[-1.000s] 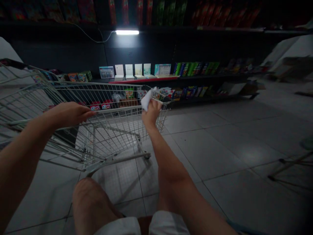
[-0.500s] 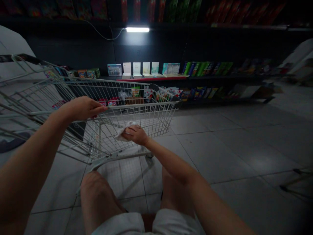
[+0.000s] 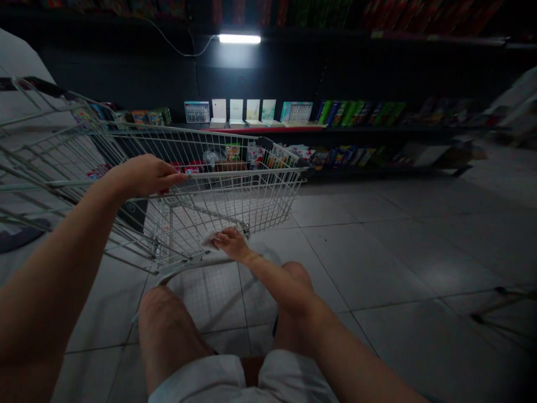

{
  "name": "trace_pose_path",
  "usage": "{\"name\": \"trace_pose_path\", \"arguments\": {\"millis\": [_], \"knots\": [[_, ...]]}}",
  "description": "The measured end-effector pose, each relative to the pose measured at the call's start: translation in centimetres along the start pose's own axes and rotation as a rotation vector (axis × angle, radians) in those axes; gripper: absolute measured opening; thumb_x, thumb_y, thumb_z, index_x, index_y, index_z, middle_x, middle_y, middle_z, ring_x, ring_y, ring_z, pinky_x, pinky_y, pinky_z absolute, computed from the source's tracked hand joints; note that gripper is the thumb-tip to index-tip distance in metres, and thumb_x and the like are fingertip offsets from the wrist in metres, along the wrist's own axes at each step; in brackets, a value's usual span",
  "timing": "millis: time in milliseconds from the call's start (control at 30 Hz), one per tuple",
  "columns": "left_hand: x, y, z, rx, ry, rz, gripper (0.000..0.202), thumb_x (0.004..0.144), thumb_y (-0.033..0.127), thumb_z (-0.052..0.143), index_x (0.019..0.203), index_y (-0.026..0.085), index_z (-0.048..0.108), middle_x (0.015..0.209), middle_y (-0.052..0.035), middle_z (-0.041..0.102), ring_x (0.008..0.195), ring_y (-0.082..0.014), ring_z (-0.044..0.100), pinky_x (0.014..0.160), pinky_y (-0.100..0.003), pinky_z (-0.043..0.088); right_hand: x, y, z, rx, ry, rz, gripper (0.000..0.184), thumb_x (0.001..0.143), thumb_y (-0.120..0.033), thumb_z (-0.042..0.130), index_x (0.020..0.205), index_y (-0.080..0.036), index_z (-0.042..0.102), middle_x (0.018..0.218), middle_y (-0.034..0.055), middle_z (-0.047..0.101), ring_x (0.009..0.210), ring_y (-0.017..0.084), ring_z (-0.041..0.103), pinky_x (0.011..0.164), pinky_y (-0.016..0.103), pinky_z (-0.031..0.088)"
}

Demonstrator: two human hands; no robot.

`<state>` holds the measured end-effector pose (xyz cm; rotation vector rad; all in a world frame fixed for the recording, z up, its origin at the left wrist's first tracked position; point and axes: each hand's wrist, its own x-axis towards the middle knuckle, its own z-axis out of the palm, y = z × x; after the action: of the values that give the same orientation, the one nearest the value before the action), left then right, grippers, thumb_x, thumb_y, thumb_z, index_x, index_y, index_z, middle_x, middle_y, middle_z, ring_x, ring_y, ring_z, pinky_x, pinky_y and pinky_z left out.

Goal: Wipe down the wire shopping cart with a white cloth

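Observation:
A wire shopping cart (image 3: pixel 251 173) stands sideways in front of my knees, its handle end at the left. My left hand (image 3: pixel 146 174) is closed over the near top rail of its basket, with the thumb or a finger lying along the rail. Lower down, my right hand (image 3: pixel 232 244) grips a bunched white cloth (image 3: pixel 210 240) at the bottom edge of the basket's near side. Most of the cloth is hidden by the fingers.
Behind the cart runs a dark shelf unit (image 3: pixel 277 67) with boxes and packets, lit by a tube lamp (image 3: pixel 240 39). Dark thin legs of some stand (image 3: pixel 489 319) reach in at the right. Grey tiles (image 3: pixel 356 252) cover the floor.
My right hand has moved down the basket's side with the cloth, to its bottom edge. My left hand stays on the rail. The view has tilted slightly downward.

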<state>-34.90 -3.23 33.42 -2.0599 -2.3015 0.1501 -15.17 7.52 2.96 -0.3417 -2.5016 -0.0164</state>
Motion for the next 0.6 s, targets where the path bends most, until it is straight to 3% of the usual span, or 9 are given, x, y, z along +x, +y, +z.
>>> {"name": "trace_pose_path", "arguments": {"millis": [100,267,400,467,600], "knots": [[0.2,-0.1,0.0,0.012,-0.007,-0.004,0.066,0.089,0.064,0.027,0.085,0.016,0.072,0.072,-0.0057,0.069,0.066,-0.017,0.06,0.072,-0.031,0.039,-1.3,0.3,-0.8,-0.028,-0.069,-0.05,0.038,0.094,-0.04,0.057,0.124,-0.017,0.057,0.126,0.0091,0.06,0.109,0.019,0.061,0.094,0.041,0.055],[0.5,0.3,-0.2,0.007,-0.007,-0.009,0.069,0.09,0.065,0.024,0.086,0.015,0.072,0.072,-0.0053,0.07,0.07,-0.0172,0.062,0.075,-0.029,0.041,-1.6,1.0,-1.8,-0.07,-0.144,-0.129,0.04,0.094,-0.04,0.058,0.126,-0.016,0.056,0.125,0.0093,0.06,0.109,0.019,0.062,0.094,0.042,0.055],[0.6,0.5,-0.4,-0.008,-0.029,-0.004,0.068,0.091,0.063,0.024,0.087,0.015,0.072,0.073,-0.0065,0.071,0.07,-0.0177,0.063,0.074,-0.029,0.041,1.0,1.4,-2.4,-0.093,-0.165,-0.179,0.029,0.096,-0.036,0.054,0.119,-0.019,0.061,0.121,0.0063,0.062,0.107,0.017,0.061,0.093,0.038,0.054],[0.7,0.5,-0.4,-0.007,-0.02,-0.004,0.067,0.092,0.062,0.025,0.086,0.015,0.073,0.073,-0.0069,0.071,0.071,-0.0187,0.064,0.073,-0.03,0.041,3.7,1.1,-2.3,-0.107,-0.108,-0.216,0.023,0.1,-0.032,0.047,0.111,-0.027,0.066,0.118,0.0018,0.065,0.107,0.016,0.058,0.092,0.035,0.05],[0.6,0.4,-0.3,0.01,-0.002,-0.009,0.066,0.092,0.062,0.026,0.085,0.015,0.073,0.072,-0.0071,0.071,0.068,-0.0183,0.063,0.07,-0.03,0.04,7.9,-0.7,-0.8,-0.135,0.162,-0.252,0.023,0.1,-0.034,0.047,0.109,-0.035,0.068,0.116,-0.0015,0.067,0.11,0.017,0.052,0.091,0.035,0.044]]}}
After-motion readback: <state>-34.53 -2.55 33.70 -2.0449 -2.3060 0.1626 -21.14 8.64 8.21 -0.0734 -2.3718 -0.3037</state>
